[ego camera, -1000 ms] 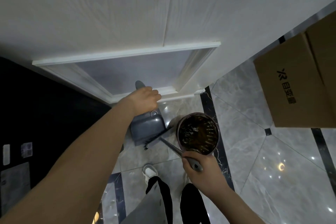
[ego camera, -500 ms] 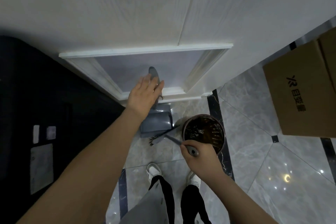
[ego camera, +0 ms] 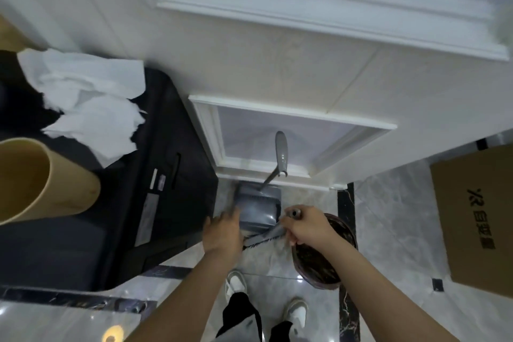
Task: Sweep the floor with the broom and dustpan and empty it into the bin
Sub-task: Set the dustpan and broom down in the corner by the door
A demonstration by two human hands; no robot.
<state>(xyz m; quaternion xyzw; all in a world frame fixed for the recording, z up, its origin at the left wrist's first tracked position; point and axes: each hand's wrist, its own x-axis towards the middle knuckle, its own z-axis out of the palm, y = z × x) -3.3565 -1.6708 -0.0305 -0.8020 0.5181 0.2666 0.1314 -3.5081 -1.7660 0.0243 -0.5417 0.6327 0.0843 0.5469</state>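
Note:
A grey dustpan (ego camera: 258,208) stands on the marble floor against the white door, its long handle (ego camera: 281,153) rising free. My left hand (ego camera: 222,233) hovers beside the pan's left edge with fingers spread, holding nothing; it is blurred. My right hand (ego camera: 308,226) grips the top of the short grey broom (ego camera: 263,239), whose bristles lie at the pan's front lip. A round brown bin (ego camera: 324,258) with dark contents sits just right of the broom, partly hidden under my right forearm.
A black cabinet (ego camera: 166,175) fills the left, with crumpled white paper (ego camera: 88,103) and a tan tube (ego camera: 41,178) on it. A cardboard box (ego camera: 477,219) stands at the right. The white door (ego camera: 277,69) is straight ahead. My shoes (ego camera: 236,283) are below the dustpan.
My left hand has let go of the dustpan handle and dropped beside the pan. My right hand has brought the broom up to the pan's lip. The view has widened.

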